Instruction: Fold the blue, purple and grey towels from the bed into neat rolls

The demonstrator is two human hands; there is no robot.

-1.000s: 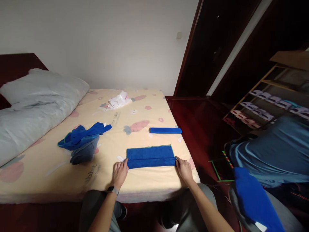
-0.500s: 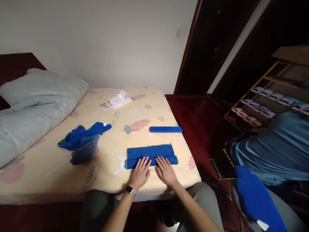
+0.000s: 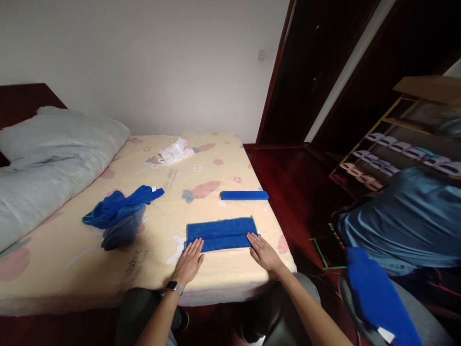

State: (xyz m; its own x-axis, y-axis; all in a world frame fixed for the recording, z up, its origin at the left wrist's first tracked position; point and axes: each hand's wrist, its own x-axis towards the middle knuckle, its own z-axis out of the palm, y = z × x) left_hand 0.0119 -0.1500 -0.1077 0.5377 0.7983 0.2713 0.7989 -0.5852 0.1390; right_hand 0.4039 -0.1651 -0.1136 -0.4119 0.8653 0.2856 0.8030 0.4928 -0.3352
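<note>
A blue towel with green edging lies partly folded on the bed in front of me, its near edge turned over into a strip. My left hand rests flat on the towel's near left corner, fingers stretched out. On the near right end lies my right hand, also flat with its fingers extended. Farther back, a second blue towel is folded into a narrow strip. To the left sits a loose heap of blue towels with a white tag, one of them greyer.
A white plastic bag lies near the wall, and a grey quilt covers the bed's left side. At right stand a shoe rack with slippers and a chair holding another blue towel beside blue fabric.
My hands have slid apart, from the towel's middle out to its two near ends. The view has shifted slightly.
</note>
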